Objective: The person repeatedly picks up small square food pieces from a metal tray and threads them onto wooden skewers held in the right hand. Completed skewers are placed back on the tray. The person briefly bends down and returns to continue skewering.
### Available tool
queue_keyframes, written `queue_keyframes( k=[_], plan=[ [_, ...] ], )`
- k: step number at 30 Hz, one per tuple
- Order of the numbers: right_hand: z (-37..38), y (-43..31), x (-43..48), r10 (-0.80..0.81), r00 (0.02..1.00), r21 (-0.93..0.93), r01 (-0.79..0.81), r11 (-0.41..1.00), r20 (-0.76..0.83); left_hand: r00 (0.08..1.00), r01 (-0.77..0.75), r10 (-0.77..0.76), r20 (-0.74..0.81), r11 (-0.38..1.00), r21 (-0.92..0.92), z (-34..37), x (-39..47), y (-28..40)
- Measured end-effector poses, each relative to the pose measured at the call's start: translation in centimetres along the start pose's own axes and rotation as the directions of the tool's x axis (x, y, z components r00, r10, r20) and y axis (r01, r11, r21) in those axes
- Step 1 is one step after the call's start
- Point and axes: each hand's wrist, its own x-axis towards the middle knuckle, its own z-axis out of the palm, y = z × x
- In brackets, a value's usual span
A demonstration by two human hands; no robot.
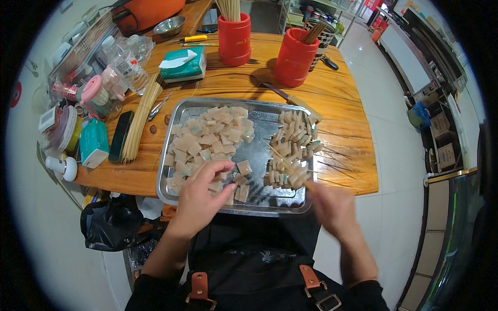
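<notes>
A metal tray (pixel 260 205) lies in front of me on a wooden table. Loose pale, translucent square food pieces (pixel 210 134) are heaped across its left half. My left hand (pixel 204 192) is over the heap's near edge, thumb and fingers apart, nothing visible between them. A few single pieces (pixel 244 167) lie by its fingertips. At the tray's near right corner my right hand (pixel 336 208), blurred, grips a bamboo skewer (pixel 280 156) with several pieces threaded near the hand. Under and beyond it, filled skewers (pixel 293 130) are lined up on the tray's right, their bare ends over the rim.
A knife (pixel 288 95) rests behind the tray, near two red skewer holders (pixel 234 41) (pixel 296 58). Left of the tray are a bundle of bamboo skewers (pixel 142 120), a black phone (pixel 121 136), and tissue packs (pixel 184 66). A plastic bottle (pixel 126 68) stands among clutter.
</notes>
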Motion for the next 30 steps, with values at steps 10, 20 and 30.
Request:
queue_keyframes(
  k=[10,20,30],
  plan=[
    [-2.6,4.0,3.7,-0.115,0.987,-0.285,0.078,0.955,-0.114,0.933,-0.359,0.315,0.175,0.777,0.517,0.4,1.9,-1.4],
    [2.4,-3.4,-2.6,0.160,0.987,0.624,-0.124,0.771,-0.002,0.902,-0.421,0.222,0.371,0.645,0.638,1.6,4.6,-0.7],
    [3.1,-4.6,-2.3,0.251,0.954,0.836,-0.269,0.477,0.164,0.996,0.027,-0.043,-0.080,0.981,-0.192,-0.3,3.6,-3.1]
  ],
)
